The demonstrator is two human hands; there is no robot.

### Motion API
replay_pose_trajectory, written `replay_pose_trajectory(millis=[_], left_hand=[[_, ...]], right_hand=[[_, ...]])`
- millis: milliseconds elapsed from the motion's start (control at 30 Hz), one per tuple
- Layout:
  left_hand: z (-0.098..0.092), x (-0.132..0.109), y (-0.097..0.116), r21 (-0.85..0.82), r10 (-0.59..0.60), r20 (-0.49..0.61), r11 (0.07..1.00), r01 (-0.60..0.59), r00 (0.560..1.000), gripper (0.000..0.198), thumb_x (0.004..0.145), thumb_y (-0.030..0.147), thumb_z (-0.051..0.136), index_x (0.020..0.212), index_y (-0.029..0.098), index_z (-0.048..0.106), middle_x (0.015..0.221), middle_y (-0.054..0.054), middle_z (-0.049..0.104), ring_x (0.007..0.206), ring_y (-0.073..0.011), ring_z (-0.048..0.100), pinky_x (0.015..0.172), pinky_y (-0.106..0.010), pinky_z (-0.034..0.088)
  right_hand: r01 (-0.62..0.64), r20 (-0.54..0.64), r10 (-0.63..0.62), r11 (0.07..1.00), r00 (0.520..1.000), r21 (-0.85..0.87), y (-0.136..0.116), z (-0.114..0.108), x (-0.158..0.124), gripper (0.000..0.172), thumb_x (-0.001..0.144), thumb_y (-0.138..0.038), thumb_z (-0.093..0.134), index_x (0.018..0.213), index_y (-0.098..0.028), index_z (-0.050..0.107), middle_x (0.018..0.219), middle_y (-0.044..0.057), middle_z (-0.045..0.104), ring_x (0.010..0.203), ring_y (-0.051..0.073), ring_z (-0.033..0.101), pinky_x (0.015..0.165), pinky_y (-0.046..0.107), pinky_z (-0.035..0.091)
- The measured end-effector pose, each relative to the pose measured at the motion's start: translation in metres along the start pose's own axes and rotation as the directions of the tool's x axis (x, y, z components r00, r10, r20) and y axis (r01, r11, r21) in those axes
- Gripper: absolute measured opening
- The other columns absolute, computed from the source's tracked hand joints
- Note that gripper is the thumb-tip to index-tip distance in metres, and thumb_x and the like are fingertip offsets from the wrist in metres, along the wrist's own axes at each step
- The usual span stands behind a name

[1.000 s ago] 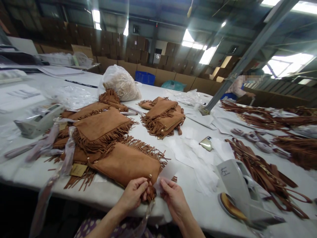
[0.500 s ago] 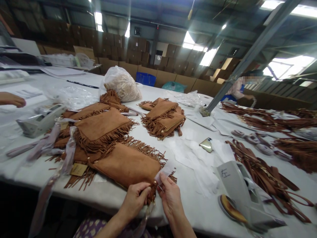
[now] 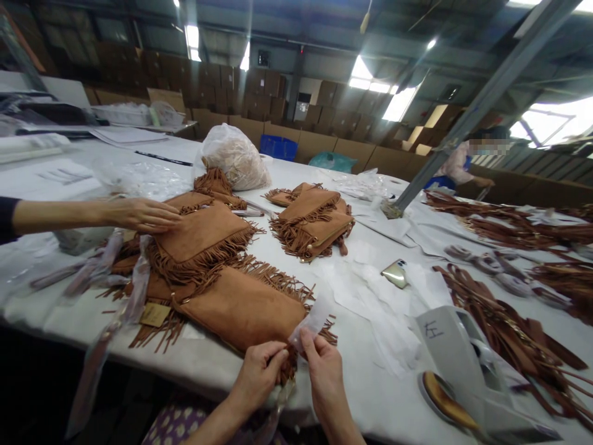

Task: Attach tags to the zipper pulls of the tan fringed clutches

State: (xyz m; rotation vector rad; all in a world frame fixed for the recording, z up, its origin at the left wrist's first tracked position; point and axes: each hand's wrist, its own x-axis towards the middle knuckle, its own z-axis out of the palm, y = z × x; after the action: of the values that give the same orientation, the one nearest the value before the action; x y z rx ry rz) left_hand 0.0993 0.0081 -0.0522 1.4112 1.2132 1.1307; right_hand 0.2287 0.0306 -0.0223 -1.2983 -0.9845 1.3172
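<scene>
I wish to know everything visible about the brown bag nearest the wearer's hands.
The bag is brown, rectangular, suede-like, with fringe along its far side and a metal fitting at its left end. It lies flat on the white table. The left hand pinches brown strands at its near right corner; the right hand holds a white sheet there.
</scene>
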Motion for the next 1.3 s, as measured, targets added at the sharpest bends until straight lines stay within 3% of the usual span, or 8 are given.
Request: replay_pose_trajectory(millis=[233, 367, 500, 633, 767, 967, 1100, 1300], left_hand=[[-0.002, -0.001, -0.001, -0.049, -0.003, 0.031, 0.999, 0.005, 1.0, 0.027, 0.089, 0.036, 0.049, 0.083, 0.015, 0.066, 0.058, 0.002, 0.056, 0.047, -0.0106, 0.052, 0.05, -0.02, 0.039], [-0.003, -0.004, 0.0, -0.123, -0.065, 0.033, 0.99, 0.069, 0.997, 0.024, 0.087, 0.03, 0.05, 0.107, 0.018, 0.047, 0.06, 0.005, 0.059, 0.049, -0.0125, 0.056, 0.05, -0.02, 0.041], [-0.008, -0.007, 0.006, -0.083, 0.003, 0.131, 0.997, 0.008, 0.991, 0.032, 0.084, 0.021, 0.05, 0.114, 0.018, 0.039, 0.068, 0.003, 0.063, 0.06, -0.0141, 0.057, 0.059, -0.023, 0.044], [-0.019, -0.013, 0.022, 0.164, 0.065, 0.112, 0.983, -0.083, 0.992, 0.062, 0.074, 0.012, 0.058, 0.131, 0.02, 0.036, 0.112, -0.009, 0.061, 0.097, -0.0221, 0.057, 0.085, -0.033, 0.046], [-0.025, -0.019, 0.035, 0.437, 0.044, 0.067, 0.897, -0.069, 0.997, 0.036, 0.08, 0.014, 0.051, 0.114, 0.025, 0.059, 0.126, -0.01, 0.049, 0.11, -0.0278, 0.053, 0.094, -0.041, 0.043], [-0.01, -0.008, 0.028, 0.181, 0.113, 0.025, 0.977, -0.115, 0.993, 0.029, 0.091, 0.023, 0.042, 0.113, 0.024, 0.061, 0.142, -0.01, 0.04, 0.122, -0.0251, 0.048, 0.101, -0.035, 0.04], [-0.01, 0.01, 0.031, 0.057, 0.238, 0.057, 0.969, -0.241, 0.97, 0.023, 0.092, 0.027, 0.042, 0.102, 0.02, 0.063, 0.104, -0.007, 0.065, 0.094, -0.0193, 0.06, 0.083, -0.028, 0.046], [-0.028, 0.028, 0.058, 0.076, 0.25, 0.093, 0.963, -0.257, 0.964, 0.017, 0.088, 0.023, 0.049, 0.08, 0.017, 0.063, 0.073, -0.001, 0.064, 0.068, -0.0144, 0.058, 0.064, -0.022, 0.042]], right_hand=[[0.062, 0.042, -0.05, 0.927, 0.998, -0.37, 0.01, -0.007, -0.01, 0.052, 0.074, -0.061, 0.059, 0.058, -0.012, 0.067, 0.055, 0.006, 0.064, 0.053, 0.017, 0.054, 0.05, 0.026, 0.04], [0.13, 0.066, -0.112, 0.869, 0.992, -0.477, 0.014, -0.01, -0.017, 0.042, 0.074, -0.055, 0.062, 0.066, -0.015, 0.07, 0.063, 0.007, 0.068, 0.061, 0.02, 0.058, 0.056, 0.027, 0.042], [0.143, 0.183, -0.067, 0.884, 0.981, -0.445, 0.007, -0.012, -0.018, 0.037, 0.077, -0.051, 0.062, 0.07, -0.015, 0.069, 0.067, 0.006, 0.068, 0.066, 0.02, 0.059, 0.06, 0.027, 0.044], [0.141, 0.186, -0.066, 0.895, 0.98, -0.423, -0.007, -0.011, -0.014, 0.039, 0.08, -0.051, 0.058, 0.068, -0.015, 0.066, 0.064, 0.003, 0.065, 0.063, 0.018, 0.056, 0.059, 0.026, 0.043], [0.212, 0.177, -0.147, 0.871, 0.973, -0.444, -0.02, -0.006, -0.009, 0.039, 0.082, -0.05, 0.056, 0.065, -0.016, 0.063, 0.06, 0.001, 0.061, 0.06, 0.016, 0.052, 0.058, 0.025, 0.041], [0.209, 0.128, -0.176, 0.921, 0.976, -0.33, -0.041, 0.0, -0.005, 0.041, 0.076, -0.054, 0.062, 0.062, -0.016, 0.062, 0.056, 0.0, 0.056, 0.055, 0.013, 0.048, 0.051, 0.024, 0.038], [0.165, 0.119, -0.141, 0.96, 0.983, -0.225, -0.063, 0.002, 0.0, 0.046, 0.069, -0.06, 0.065, 0.057, -0.016, 0.062, 0.053, 0.0, 0.055, 0.053, 0.013, 0.046, 0.05, 0.024, 0.036], [0.218, 0.228, -0.133, 0.888, 0.964, -0.406, -0.076, 0.0, 0.004, 0.052, 0.069, -0.06, 0.063, 0.043, -0.016, 0.055, 0.042, -0.002, 0.042, 0.044, 0.009, 0.032, 0.042, 0.024, 0.022]])
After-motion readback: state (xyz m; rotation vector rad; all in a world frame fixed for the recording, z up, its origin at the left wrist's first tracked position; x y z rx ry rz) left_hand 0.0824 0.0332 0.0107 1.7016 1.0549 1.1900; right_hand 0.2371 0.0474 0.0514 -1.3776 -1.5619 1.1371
